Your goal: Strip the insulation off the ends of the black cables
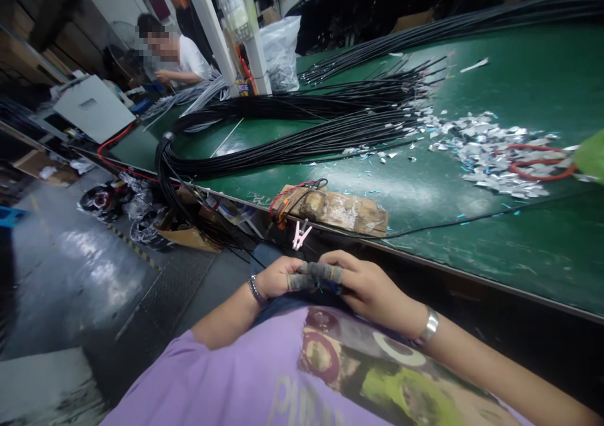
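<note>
Close to my body, just below the table edge, my left hand (278, 277) and my right hand (380, 292) meet with fingers pinched together. Grey wraps cover several fingertips. A small blue bit shows by the right fingers, but whatever is pinched is hidden. Just beyond the hands, a pink clip (301, 236) hangs at the edge. Behind it lies a worn wooden board (352, 213) with red and black wires at its left end. A single black cable (453, 224) runs along the table from the board to the right.
Thick bundles of black cables (283, 143) lie across the green table (528, 250). Silver foil scraps (500, 149) are heaped at right, with red loop handles (542, 169) on them. A white post (212, 29) rises at the back. A person (191, 58) sits far left, near a white machine (94, 108).
</note>
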### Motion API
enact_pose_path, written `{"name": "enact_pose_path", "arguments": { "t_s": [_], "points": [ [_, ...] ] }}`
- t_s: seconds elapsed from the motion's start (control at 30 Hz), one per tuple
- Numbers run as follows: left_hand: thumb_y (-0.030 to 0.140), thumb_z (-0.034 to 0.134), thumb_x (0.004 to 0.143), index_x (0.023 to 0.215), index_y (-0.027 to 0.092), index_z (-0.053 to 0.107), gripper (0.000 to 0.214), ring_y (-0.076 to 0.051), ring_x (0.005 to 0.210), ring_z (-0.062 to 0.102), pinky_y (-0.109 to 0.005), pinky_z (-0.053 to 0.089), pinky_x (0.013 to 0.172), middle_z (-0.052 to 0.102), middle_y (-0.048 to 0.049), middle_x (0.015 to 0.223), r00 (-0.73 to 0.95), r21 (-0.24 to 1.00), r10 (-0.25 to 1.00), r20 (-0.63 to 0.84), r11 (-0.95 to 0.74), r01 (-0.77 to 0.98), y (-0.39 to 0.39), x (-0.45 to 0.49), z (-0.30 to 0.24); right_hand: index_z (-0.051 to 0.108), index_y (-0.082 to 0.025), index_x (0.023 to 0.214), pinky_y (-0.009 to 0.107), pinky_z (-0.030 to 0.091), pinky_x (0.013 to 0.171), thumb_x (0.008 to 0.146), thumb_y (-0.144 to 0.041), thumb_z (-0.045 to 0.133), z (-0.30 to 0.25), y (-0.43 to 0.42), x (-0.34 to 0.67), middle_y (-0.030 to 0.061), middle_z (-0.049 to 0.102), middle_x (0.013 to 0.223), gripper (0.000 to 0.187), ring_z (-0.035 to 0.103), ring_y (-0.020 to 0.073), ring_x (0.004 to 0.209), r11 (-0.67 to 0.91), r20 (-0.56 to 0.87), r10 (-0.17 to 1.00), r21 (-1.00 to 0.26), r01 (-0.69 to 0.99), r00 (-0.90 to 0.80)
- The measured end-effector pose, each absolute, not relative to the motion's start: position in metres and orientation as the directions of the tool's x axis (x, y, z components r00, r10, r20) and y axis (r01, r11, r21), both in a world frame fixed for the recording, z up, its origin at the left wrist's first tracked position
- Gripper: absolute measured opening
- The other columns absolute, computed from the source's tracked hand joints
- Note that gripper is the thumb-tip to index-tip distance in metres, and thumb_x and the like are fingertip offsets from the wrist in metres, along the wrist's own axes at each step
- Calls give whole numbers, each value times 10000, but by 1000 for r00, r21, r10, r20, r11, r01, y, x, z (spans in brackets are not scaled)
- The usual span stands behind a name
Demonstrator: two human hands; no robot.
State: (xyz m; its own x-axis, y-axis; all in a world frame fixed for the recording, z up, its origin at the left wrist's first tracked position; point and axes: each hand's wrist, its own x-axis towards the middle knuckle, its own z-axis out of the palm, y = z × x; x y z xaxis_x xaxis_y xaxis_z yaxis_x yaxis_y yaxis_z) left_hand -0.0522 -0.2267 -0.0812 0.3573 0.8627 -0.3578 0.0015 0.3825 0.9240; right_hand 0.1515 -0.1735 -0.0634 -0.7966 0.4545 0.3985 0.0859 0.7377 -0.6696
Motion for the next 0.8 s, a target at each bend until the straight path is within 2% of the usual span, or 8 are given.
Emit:
{"name": "enact_pose_path", "arguments": {
  "t_s": [0.13,0.23,0.37,0.47,0.53,0.63,0.7,0.8],
  "points": [
    [658,766,444,582,107,503,625,-41,508,343,-186,266,494,423,46,534,357,912,854,-378,410,-15,-227,-52,-80,623,-223,1105,274,472,660,863,-137,420,-59,-177,150,89,646,1002,328,603,162,778,910,439,253,-410,58,-862],
    [664,755,458,598,120,491,621,-30,463,317,-177,239,456,402,64,494,395,897,823,-408,442,5,-225,-52,-79,632,-190,1056,288,453,632,920,-180,367,-58,-176,148,94,659,904,298,584,163,691,955,461,178,-295,39,-869],
    [687,699,537,639,137,500,594,-31,397,297,-177,217,408,388,75,444,443,899,787,-430,419,130,-222,-55,-77,642,-186,882,281,414,595,890,-132,366,-57,-177,150,78,629,806,281,528,150,617,953,405,219,-284,105,-888],
    [613,636,681,765,129,589,493,-73,484,445,-196,357,490,526,16,557,313,933,909,-274,173,315,-225,-56,-75,605,-186,745,270,378,550,760,-56,427,-57,-179,151,50,589,718,221,490,145,575,899,304,365,-361,249,-880],
    [479,575,783,855,148,650,346,-115,606,540,-231,419,603,612,-34,676,217,826,976,-37,-92,556,-231,-54,-74,564,-189,674,260,364,536,675,-29,451,-57,-180,149,25,562,656,196,485,142,565,797,218,508,-486,359,-833],
    [286,482,816,890,182,696,249,-151,675,574,-281,422,668,661,-86,777,236,434,925,297,-351,830,-240,-48,-79,476,-199,568,239,354,512,653,-41,455,-56,-177,146,-20,518,552,181,472,122,523,498,16,664,-755,426,-747],
    [224,453,790,875,182,699,264,-166,704,583,-303,416,672,677,-108,841,278,265,865,419,-409,873,-242,-45,-86,460,-199,548,226,341,461,691,-109,486,-54,-174,145,-38,508,506,171,456,104,460,188,-192,662,-893,409,-724],
    [233,424,791,849,172,688,277,-173,721,581,-309,416,670,674,-113,832,296,236,832,469,-441,866,-241,-41,-95,499,-185,573,210,320,402,699,-286,611,-52,-169,145,-28,563,510,197,455,85,395,-223,-396,513,-918,327,-762]
  ]
}}
